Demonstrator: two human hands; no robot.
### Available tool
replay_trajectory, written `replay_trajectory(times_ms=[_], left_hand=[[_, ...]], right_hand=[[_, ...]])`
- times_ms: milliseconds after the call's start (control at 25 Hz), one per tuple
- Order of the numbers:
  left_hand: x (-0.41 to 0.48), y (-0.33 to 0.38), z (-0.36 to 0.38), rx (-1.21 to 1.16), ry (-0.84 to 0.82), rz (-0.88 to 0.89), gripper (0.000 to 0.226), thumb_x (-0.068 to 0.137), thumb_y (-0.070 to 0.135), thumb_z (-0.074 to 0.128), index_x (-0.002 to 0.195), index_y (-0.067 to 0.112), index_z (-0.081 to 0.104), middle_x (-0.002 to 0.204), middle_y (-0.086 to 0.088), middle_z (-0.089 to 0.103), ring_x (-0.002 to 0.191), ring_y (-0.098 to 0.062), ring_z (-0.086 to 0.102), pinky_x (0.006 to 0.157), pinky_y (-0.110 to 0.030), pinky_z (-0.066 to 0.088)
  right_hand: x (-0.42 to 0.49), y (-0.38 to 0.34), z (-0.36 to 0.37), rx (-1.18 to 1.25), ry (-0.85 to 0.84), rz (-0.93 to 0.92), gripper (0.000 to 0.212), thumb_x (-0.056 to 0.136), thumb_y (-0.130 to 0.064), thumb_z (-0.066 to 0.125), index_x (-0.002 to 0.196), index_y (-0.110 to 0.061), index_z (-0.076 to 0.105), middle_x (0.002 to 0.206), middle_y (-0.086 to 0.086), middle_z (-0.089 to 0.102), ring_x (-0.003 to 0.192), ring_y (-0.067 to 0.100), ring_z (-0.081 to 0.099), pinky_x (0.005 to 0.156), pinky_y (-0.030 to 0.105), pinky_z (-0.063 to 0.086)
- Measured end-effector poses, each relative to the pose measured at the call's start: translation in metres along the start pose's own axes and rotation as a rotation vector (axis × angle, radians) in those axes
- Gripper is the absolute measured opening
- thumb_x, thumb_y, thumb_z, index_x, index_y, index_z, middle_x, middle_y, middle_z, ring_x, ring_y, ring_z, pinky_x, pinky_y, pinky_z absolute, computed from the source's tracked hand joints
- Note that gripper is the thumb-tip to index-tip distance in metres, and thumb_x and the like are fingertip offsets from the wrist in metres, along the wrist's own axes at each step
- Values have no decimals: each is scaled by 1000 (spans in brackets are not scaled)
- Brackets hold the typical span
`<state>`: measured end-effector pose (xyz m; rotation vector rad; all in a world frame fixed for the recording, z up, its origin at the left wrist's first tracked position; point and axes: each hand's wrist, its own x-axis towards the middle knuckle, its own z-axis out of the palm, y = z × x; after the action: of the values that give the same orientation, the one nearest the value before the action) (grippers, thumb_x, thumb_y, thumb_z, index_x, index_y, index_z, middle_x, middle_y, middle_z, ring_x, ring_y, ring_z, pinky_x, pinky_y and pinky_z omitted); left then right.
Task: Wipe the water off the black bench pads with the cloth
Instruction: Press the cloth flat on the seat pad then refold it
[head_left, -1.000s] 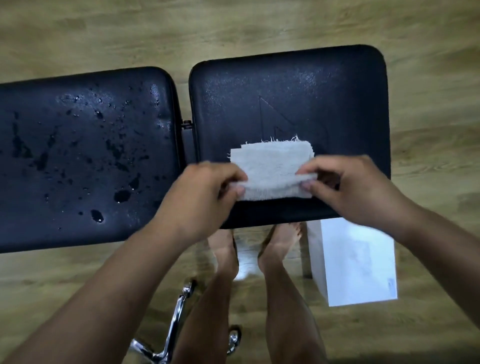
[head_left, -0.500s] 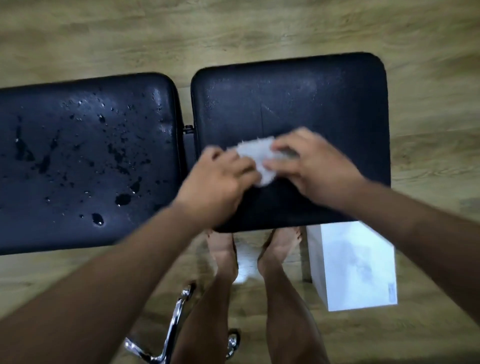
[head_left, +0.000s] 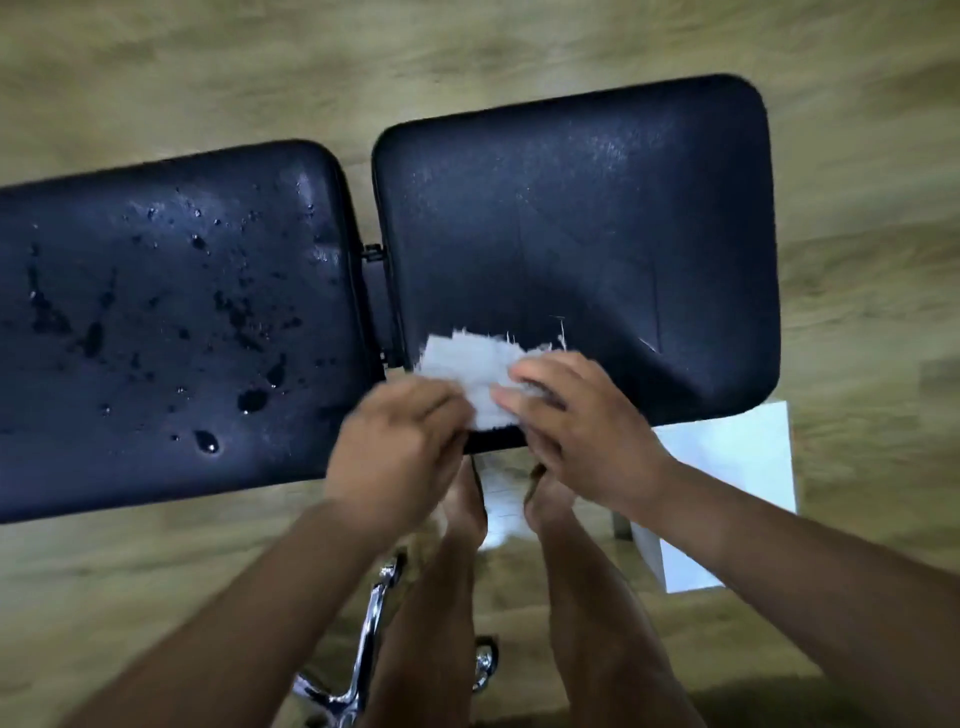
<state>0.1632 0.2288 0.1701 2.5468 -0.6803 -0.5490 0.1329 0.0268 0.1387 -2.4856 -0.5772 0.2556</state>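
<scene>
The cloth (head_left: 467, 371) is lying bunched on the right pad (head_left: 597, 218) of the counter, near that pad's near-left corner, with frayed threads sticking up along its far edge. A second ago it was being held out as a flat folded rectangle at the near edge. Half a second ago it was being crumpled small farther in on the pad, and now it is being drawn back toward the person, so a wiping stroke seems to be under way. The left hand (head_left: 400, 441), blurred by motion, is curling its grip around the cloth's near-left edge. The right hand (head_left: 582, 431) is laying its fingers across the top of the cloth; whether its thumb is pinching from beneath I cannot tell. The right pad is showing only a faint sheen, so it is probably close to dry. The left pad (head_left: 156, 338) is still carrying beads and smears of water, which means most of the job is waiting there. Counting: two black pads, one cloth, two hands working it, two bare feet (head_left: 465, 499) below the pad edge, one white box (head_left: 727, 493) standing on the floor, and more droplets than can be counted.
</scene>
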Motion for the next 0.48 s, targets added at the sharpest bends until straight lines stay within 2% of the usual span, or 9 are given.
replay_trajectory(times_ms=[120, 200, 280, 360, 480], left_hand=[[22, -1, 9, 65, 98, 51, 8, 77, 15, 65, 84, 16, 69, 87, -1, 67, 80, -29, 60, 66, -37, 49], [85, -9, -7, 229, 230, -16, 13, 83, 23, 59, 92, 17, 67, 96, -5, 66, 89, -32, 60, 69, -38, 47], [157, -16, -30, 274, 321, -136, 23, 86, 26, 52, 104, 18, 65, 108, -7, 64, 99, -32, 58, 75, -42, 43], [192, -10, -33, 291, 315, -222, 28, 86, 28, 47, 107, 19, 63, 111, -7, 63, 101, -31, 57, 79, -44, 42], [140, 16, -7, 201, 214, -132, 20, 86, 25, 51, 99, 18, 64, 102, -7, 63, 92, -33, 60, 71, -44, 48]], right_hand=[[25, 39, -14, -84, -51, -175, 28, 80, -7, 57, 105, -9, 69, 107, 13, 65, 89, 34, 57, 70, 43, 51], [86, 75, -35, -174, 56, -219, 30, 79, -10, 55, 106, -6, 69, 107, 19, 65, 89, 40, 59, 74, 46, 53], [145, 105, -65, -218, 110, -34, 40, 83, -19, 44, 113, -11, 67, 114, 16, 65, 101, 39, 59, 87, 42, 50], [168, 111, -75, -129, 139, 154, 49, 78, -28, 32, 109, -18, 68, 113, 8, 67, 106, 29, 59, 93, 40, 47], [102, 87, -57, -150, 160, 173, 37, 76, -20, 46, 103, -12, 69, 111, 13, 64, 104, 37, 55, 89, 46, 46]])
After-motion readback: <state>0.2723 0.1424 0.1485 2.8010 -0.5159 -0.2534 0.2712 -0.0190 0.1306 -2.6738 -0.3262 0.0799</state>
